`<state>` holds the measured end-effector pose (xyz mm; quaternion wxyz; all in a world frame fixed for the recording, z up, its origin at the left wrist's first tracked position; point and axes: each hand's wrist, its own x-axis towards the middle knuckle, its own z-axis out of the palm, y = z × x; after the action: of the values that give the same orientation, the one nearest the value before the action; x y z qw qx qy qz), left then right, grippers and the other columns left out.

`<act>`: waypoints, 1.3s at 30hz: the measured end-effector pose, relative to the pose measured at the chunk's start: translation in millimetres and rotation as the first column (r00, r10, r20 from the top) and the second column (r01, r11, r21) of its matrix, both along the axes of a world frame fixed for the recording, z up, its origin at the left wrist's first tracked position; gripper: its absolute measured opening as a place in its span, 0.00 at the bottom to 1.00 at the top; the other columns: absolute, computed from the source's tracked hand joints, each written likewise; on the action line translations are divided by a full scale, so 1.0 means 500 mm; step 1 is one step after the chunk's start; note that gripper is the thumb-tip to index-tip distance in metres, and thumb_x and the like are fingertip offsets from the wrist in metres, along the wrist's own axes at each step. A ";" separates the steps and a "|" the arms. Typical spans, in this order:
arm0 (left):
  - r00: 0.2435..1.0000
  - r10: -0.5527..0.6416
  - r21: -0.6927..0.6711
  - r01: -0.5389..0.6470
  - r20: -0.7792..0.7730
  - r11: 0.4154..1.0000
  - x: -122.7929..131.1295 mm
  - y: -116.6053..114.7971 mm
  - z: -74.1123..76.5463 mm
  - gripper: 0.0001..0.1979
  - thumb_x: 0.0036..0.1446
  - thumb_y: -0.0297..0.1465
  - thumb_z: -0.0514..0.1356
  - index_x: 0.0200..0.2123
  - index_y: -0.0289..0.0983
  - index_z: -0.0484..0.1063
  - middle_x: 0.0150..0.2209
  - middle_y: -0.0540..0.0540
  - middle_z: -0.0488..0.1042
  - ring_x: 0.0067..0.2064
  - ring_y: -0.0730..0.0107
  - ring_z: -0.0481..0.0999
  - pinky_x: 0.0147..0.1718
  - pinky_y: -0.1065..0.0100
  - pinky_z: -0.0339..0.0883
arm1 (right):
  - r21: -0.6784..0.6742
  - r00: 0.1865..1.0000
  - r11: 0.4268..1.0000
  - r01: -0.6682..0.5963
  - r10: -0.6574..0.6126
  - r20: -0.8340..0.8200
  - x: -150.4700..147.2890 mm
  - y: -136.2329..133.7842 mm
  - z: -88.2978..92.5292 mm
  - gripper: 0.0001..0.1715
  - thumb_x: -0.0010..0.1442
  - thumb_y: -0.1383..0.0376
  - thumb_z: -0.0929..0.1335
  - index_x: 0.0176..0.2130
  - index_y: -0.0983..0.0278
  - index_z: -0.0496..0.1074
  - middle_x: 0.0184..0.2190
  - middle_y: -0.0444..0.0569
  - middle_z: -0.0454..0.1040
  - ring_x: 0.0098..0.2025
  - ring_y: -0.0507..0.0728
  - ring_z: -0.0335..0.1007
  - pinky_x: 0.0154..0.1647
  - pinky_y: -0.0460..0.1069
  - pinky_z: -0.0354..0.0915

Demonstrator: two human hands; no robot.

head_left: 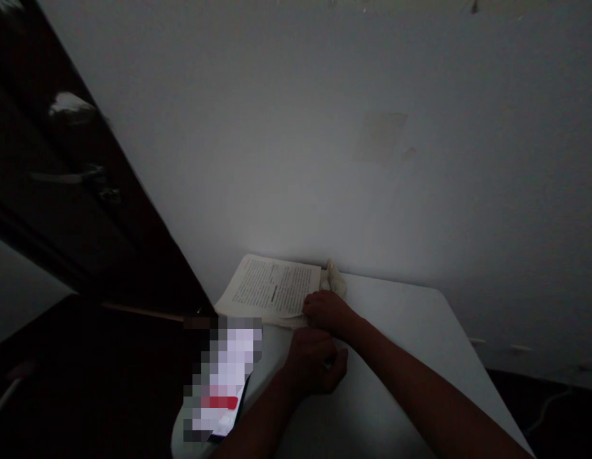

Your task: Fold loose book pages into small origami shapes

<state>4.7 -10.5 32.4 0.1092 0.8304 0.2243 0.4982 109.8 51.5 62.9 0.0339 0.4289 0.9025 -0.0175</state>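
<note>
An open book [274, 290] with printed pages lies at the far left part of the white table [396, 319]. My right hand [330, 312] is closed at the book's right edge, its curled fingers against the page. Behind that hand a crumpled piece of the book's paper [334, 277] sticks up. My left hand [317, 362] is curled into a loose fist just in front of the book, near the right hand. A small gap shows between its thumb and fingers, and no object is visible in it. The lighting is dim.
A lit phone [226, 376], its screen blurred out, lies at the table's left edge beside my left forearm. The table stands against a grey wall [276, 159]. To the left is a dark door [85, 210] with a handle [69, 177]. A pale cable [547, 408] runs at the lower right.
</note>
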 end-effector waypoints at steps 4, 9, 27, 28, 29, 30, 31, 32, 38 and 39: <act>0.977 0.067 -0.069 -0.083 -0.204 0.994 -0.027 0.019 0.014 0.11 0.52 0.28 0.55 0.18 0.36 0.60 0.18 0.52 0.64 0.21 0.76 0.62 0.23 0.71 0.51 | 0.010 1.000 1.000 0.013 -0.013 -0.026 0.009 0.000 0.003 0.10 0.56 0.71 0.63 0.31 0.68 0.74 0.32 0.54 0.76 0.36 0.57 0.72 0.36 0.48 0.62; 0.945 0.272 -0.055 -0.286 -0.181 0.957 -0.051 0.027 0.033 0.06 0.52 0.28 0.54 0.24 0.36 0.64 0.25 0.48 0.68 0.30 0.69 0.68 0.33 0.66 0.59 | 0.067 0.989 0.996 0.063 -0.053 -0.139 0.030 -0.007 0.009 0.10 0.57 0.69 0.63 0.30 0.67 0.73 0.29 0.52 0.76 0.33 0.55 0.72 0.34 0.46 0.61; 0.753 0.476 -0.104 -0.575 -0.454 0.812 -0.130 0.044 0.115 0.07 0.49 0.23 0.57 0.30 0.40 0.71 0.35 0.48 0.75 0.41 0.61 0.70 0.45 0.56 0.53 | 0.223 0.715 0.944 0.242 -0.018 -0.699 0.068 -0.080 -0.025 0.06 0.56 0.64 0.67 0.36 0.62 0.72 0.34 0.50 0.76 0.37 0.55 0.72 0.40 0.50 0.67; 0.763 0.461 -0.111 -0.562 -0.453 0.820 -0.130 0.039 0.118 0.07 0.49 0.23 0.57 0.30 0.40 0.71 0.35 0.48 0.75 0.41 0.62 0.70 0.45 0.56 0.53 | 0.218 0.705 0.946 0.241 -0.016 -0.709 0.070 -0.084 -0.026 0.07 0.56 0.64 0.67 0.36 0.62 0.72 0.34 0.49 0.76 0.37 0.55 0.72 0.41 0.50 0.67; 0.770 0.448 -0.117 -0.551 -0.454 0.827 -0.129 0.034 0.121 0.07 0.48 0.22 0.57 0.30 0.40 0.71 0.34 0.48 0.75 0.41 0.62 0.70 0.45 0.56 0.53 | 0.214 0.697 0.947 0.240 -0.014 -0.717 0.071 -0.088 -0.027 0.07 0.56 0.64 0.67 0.37 0.62 0.72 0.35 0.49 0.76 0.37 0.55 0.72 0.41 0.50 0.67; 0.775 0.437 -0.123 -0.541 -0.456 0.832 -0.127 0.029 0.124 0.07 0.48 0.22 0.57 0.30 0.39 0.71 0.34 0.48 0.75 0.40 0.62 0.70 0.45 0.56 0.53 | 0.209 0.688 0.948 0.239 -0.013 -0.726 0.073 -0.091 -0.028 0.07 0.56 0.65 0.67 0.37 0.62 0.72 0.35 0.49 0.76 0.37 0.55 0.72 0.41 0.50 0.67; 0.781 0.427 -0.128 -0.532 -0.456 0.837 -0.125 0.023 0.128 0.07 0.48 0.22 0.58 0.30 0.39 0.71 0.33 0.48 0.75 0.40 0.62 0.70 0.45 0.56 0.54 | 0.206 0.679 0.949 0.239 -0.012 -0.734 0.076 -0.095 -0.029 0.07 0.55 0.66 0.67 0.37 0.62 0.72 0.35 0.49 0.76 0.38 0.55 0.72 0.41 0.50 0.68; 0.788 0.415 -0.131 -0.520 -0.454 0.844 -0.123 0.016 0.132 0.07 0.47 0.22 0.58 0.29 0.39 0.70 0.33 0.49 0.74 0.39 0.62 0.70 0.45 0.56 0.54 | 0.203 0.672 0.950 0.239 -0.010 -0.741 0.078 -0.098 -0.031 0.07 0.55 0.66 0.67 0.37 0.62 0.72 0.35 0.49 0.76 0.38 0.55 0.72 0.41 0.50 0.68; 0.854 0.257 -0.183 -0.372 -0.453 0.910 -0.093 -0.035 0.148 0.07 0.47 0.21 0.57 0.29 0.38 0.69 0.31 0.49 0.73 0.36 0.65 0.69 0.41 0.59 0.56 | 0.115 0.596 0.966 0.233 -0.048 -0.802 0.109 -0.123 -0.054 0.14 0.49 0.70 0.68 0.39 0.62 0.72 0.36 0.50 0.76 0.37 0.55 0.73 0.39 0.50 0.69; 0.865 0.227 -0.205 -0.345 -0.447 0.916 -0.087 -0.043 0.148 0.07 0.47 0.21 0.57 0.29 0.38 0.68 0.30 0.50 0.73 0.36 0.65 0.69 0.40 0.60 0.56 | 0.099 0.587 0.967 0.233 -0.059 -0.807 0.117 -0.129 -0.058 0.14 0.49 0.70 0.68 0.39 0.62 0.72 0.36 0.50 0.76 0.37 0.56 0.73 0.39 0.50 0.69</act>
<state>-38.7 -32.0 106.5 0.0987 0.8502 0.4316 0.2849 168.3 -13.1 33.7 -0.4164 0.4496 0.7807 -0.1219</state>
